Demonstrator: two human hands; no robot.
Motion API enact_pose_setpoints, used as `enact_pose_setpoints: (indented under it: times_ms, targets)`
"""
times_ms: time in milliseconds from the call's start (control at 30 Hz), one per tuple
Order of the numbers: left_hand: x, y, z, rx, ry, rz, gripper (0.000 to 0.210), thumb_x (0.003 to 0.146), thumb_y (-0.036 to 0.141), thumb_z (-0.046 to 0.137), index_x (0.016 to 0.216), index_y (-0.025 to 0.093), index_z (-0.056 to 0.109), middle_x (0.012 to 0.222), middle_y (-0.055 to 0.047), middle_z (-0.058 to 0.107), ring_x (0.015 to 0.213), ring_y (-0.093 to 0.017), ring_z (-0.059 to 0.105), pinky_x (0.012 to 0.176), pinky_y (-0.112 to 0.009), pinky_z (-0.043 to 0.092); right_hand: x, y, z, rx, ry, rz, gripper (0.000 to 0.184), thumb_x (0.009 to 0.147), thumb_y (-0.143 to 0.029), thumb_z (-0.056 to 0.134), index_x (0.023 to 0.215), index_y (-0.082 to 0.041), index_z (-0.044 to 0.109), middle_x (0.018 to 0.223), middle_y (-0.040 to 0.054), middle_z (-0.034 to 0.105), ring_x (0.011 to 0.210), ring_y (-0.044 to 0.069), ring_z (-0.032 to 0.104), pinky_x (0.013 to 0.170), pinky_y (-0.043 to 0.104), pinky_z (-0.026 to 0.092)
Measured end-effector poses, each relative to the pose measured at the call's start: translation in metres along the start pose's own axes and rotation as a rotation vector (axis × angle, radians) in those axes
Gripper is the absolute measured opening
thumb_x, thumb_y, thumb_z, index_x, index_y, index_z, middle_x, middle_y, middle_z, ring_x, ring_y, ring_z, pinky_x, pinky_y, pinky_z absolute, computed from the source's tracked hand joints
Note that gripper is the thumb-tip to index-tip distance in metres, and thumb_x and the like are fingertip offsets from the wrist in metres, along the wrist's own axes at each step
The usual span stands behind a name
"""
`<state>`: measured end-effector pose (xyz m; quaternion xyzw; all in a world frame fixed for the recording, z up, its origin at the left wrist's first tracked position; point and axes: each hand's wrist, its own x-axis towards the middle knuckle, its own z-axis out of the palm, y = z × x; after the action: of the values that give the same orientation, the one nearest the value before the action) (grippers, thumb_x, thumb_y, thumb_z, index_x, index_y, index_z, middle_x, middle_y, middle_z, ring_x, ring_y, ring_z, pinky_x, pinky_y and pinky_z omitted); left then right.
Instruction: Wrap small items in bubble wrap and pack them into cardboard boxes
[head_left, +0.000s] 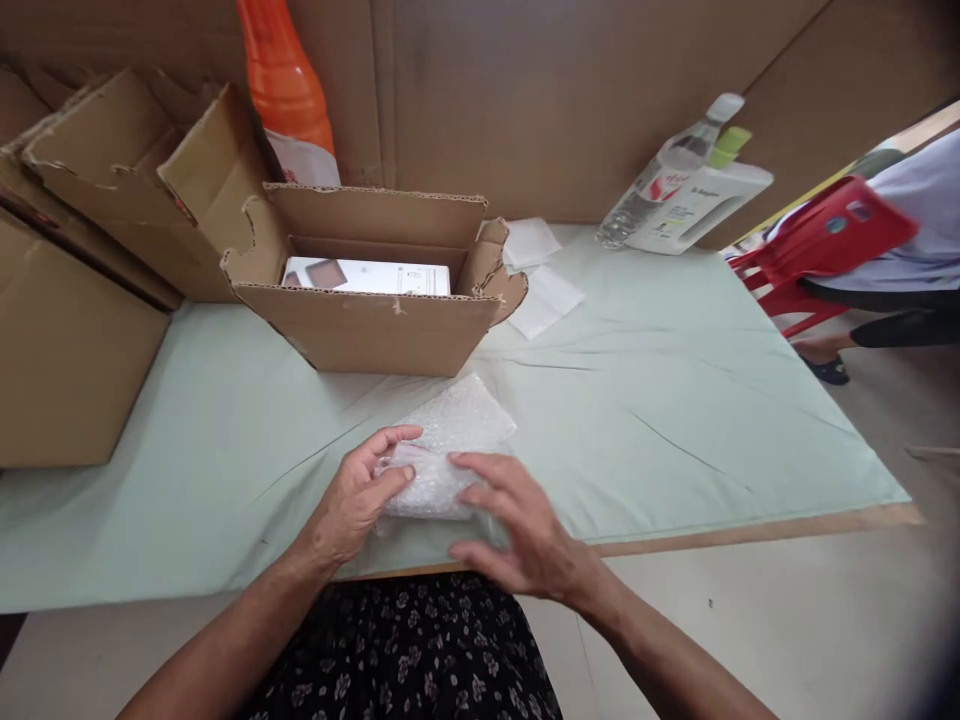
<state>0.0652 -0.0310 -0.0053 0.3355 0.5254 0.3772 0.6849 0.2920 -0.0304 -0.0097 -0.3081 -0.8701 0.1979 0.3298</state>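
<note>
A bubble-wrap packet [431,490] lies near the table's front edge, its free sheet of bubble wrap [469,410] stretching away toward the cardboard box. What is inside the packet cannot be made out. My left hand [360,490] grips the packet's left end between thumb and fingers. At the right end, my right hand [517,520] is spread, thumb apart from the fingers, with its fingertips at the wrap; it is slightly blurred. Just beyond stands an open cardboard box [375,330] with a white printed box [390,278] inside.
Several open cardboard boxes [67,350] crowd the left side. An orange bottle [289,90] stands behind. Flat wrap pieces [547,300] lie right of the box. A clear bottle [660,185] and white jug [705,210] stand at the back right. A person sits on a red chair [832,235].
</note>
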Motion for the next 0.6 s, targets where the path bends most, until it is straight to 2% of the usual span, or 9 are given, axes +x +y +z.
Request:
enact_pose_setpoints:
  times_ms: [100,133,200,267,300,433,500,600]
  targets:
    - [-0.005,0.005,-0.020,0.258,0.026,0.084,0.053,0.078,0.035,0.070,0.128,0.019,0.066,0.119,-0.011,0.072,0.085,-0.019,0.067,0.071,-0.028,0.052,0.016,0.024,-0.015,0.000,0.173,0.304,0.019,0.097,-0.034,0.059,0.115,-0.026,0.060,0.125,0.0126,0.070,0.111,0.028,0.070,0.087,0.045,0.059]
    - [-0.006,0.007,-0.026,0.329,0.035,0.111,0.053,0.078,0.033,0.068,0.130,0.020,0.065,0.122,-0.011,0.072,0.087,-0.020,0.067,0.071,-0.028,0.052,0.026,0.036,-0.019,-0.009,0.183,0.395,0.024,0.096,-0.036,0.061,0.117,-0.025,0.060,0.125,0.0126,0.070,0.108,0.027,0.070,0.083,0.044,0.059]
    - [-0.006,0.009,-0.034,0.421,0.064,0.151,0.055,0.080,0.033,0.066,0.133,0.021,0.064,0.123,-0.010,0.071,0.090,-0.020,0.067,0.072,-0.029,0.052,0.050,0.063,-0.020,0.003,0.154,0.509,0.048,0.089,-0.048,0.068,0.128,-0.022,0.057,0.133,0.0152,0.067,0.106,0.029,0.070,0.076,0.043,0.059]
    - [-0.004,0.010,-0.037,0.467,0.098,0.164,0.054,0.081,0.034,0.065,0.133,0.021,0.064,0.120,-0.009,0.072,0.093,-0.022,0.067,0.076,-0.031,0.052,0.078,0.088,-0.013,0.022,0.116,0.540,0.069,0.080,-0.059,0.072,0.134,-0.020,0.054,0.137,0.0175,0.064,0.108,0.032,0.069,0.076,0.044,0.058]
    - [-0.003,0.010,-0.038,0.480,0.115,0.166,0.054,0.081,0.035,0.065,0.132,0.021,0.065,0.118,-0.009,0.073,0.095,-0.023,0.068,0.080,-0.032,0.053,0.092,0.099,-0.008,0.025,0.105,0.537,0.071,0.077,-0.062,0.071,0.132,-0.020,0.056,0.134,0.0170,0.067,0.108,0.033,0.069,0.076,0.044,0.057]
    - [0.000,0.005,-0.040,0.474,0.166,0.169,0.053,0.081,0.038,0.067,0.131,0.020,0.067,0.117,-0.009,0.073,0.106,-0.025,0.067,0.095,-0.037,0.052,0.138,0.130,0.007,-0.008,0.106,0.505,0.051,0.079,-0.058,0.063,0.111,-0.020,0.063,0.102,0.0105,0.076,0.095,0.030,0.070,0.078,0.042,0.055]
    - [0.001,0.004,-0.045,0.446,0.184,0.146,0.054,0.081,0.041,0.068,0.131,0.019,0.066,0.117,-0.010,0.073,0.107,-0.025,0.068,0.096,-0.038,0.052,0.152,0.140,0.010,-0.026,0.116,0.507,0.042,0.080,-0.055,0.059,0.102,-0.019,0.064,0.095,0.0095,0.076,0.091,0.029,0.070,0.078,0.041,0.054]
    - [0.004,0.007,-0.057,0.382,0.255,0.163,0.055,0.079,0.045,0.070,0.127,0.017,0.066,0.118,-0.012,0.072,0.106,-0.025,0.068,0.093,-0.039,0.055,0.159,0.147,0.008,-0.031,0.113,0.485,0.039,0.081,-0.055,0.060,0.097,-0.020,0.064,0.093,0.0090,0.076,0.090,0.029,0.071,0.079,0.041,0.054]
